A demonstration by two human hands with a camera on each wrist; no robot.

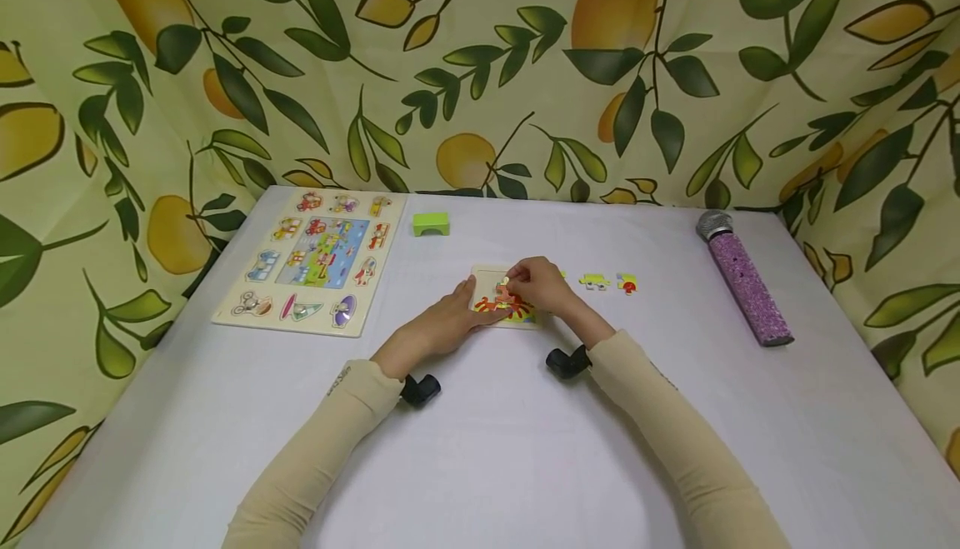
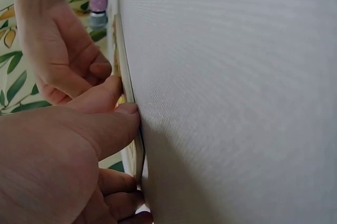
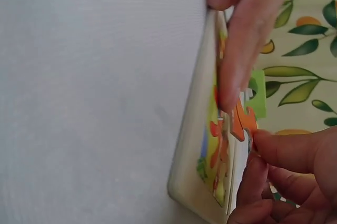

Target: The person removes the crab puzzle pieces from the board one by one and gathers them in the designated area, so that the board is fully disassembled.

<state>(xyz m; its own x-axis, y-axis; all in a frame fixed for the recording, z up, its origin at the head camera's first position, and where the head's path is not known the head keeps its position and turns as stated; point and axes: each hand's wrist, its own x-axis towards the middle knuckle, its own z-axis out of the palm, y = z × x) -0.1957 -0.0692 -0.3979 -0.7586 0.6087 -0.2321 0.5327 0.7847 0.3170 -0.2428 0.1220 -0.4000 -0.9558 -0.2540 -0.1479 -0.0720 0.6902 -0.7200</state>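
Note:
A small wooden jigsaw board (image 1: 483, 269) lies flat in the middle of the table, with red, yellow and green pieces fitted in its lower part. My left hand (image 1: 442, 320) holds the board at its left and near edges, one finger reaching over the picture. Between thumb and finger, my right hand (image 1: 543, 285) pinches an orange puzzle piece (image 3: 243, 123), tilted just above the board near a left fingertip. To the right lie loose puzzle pieces, one yellow-green (image 1: 595, 281) and one with a red patch (image 1: 627, 284); another is partly behind the right hand.
A larger picture peg board (image 1: 367, 282) lies at the left. Behind the jigsaw stands a green arched block (image 1: 431, 224). A microphone with a glittery purple handle (image 1: 750, 288) lies at the right. Patterned curtain (image 1: 465, 74) hangs along the table's back and sides.

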